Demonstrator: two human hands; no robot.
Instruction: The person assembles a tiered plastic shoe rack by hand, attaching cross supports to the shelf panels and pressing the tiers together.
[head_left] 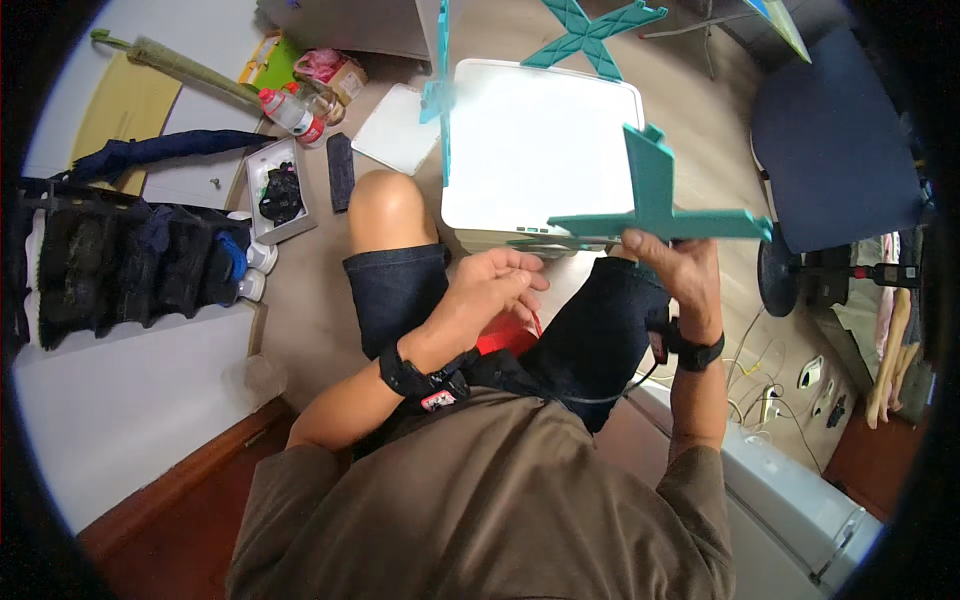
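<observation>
My right hand [682,275] grips a teal plastic panel [655,195] by its near edge; the panel has long arms and an upright tapered piece. It is held above the near right corner of a box with a flat white top [540,140]. My left hand [495,290] hovers over my lap with fingers loosely bent and apart, and nothing shows in it. Below it lies something red [505,337], partly hidden by the hand. A teal X-shaped piece [590,38] stands beyond the box, and another teal piece [445,110] runs along its left side.
On the left are a white board [397,128], a bottle with a red cap [290,112], a small box with a black bag [280,193], an umbrella [165,150] and a shoe rack [130,260]. A dark blue chair [835,140] stands at right, with cables [765,405] below.
</observation>
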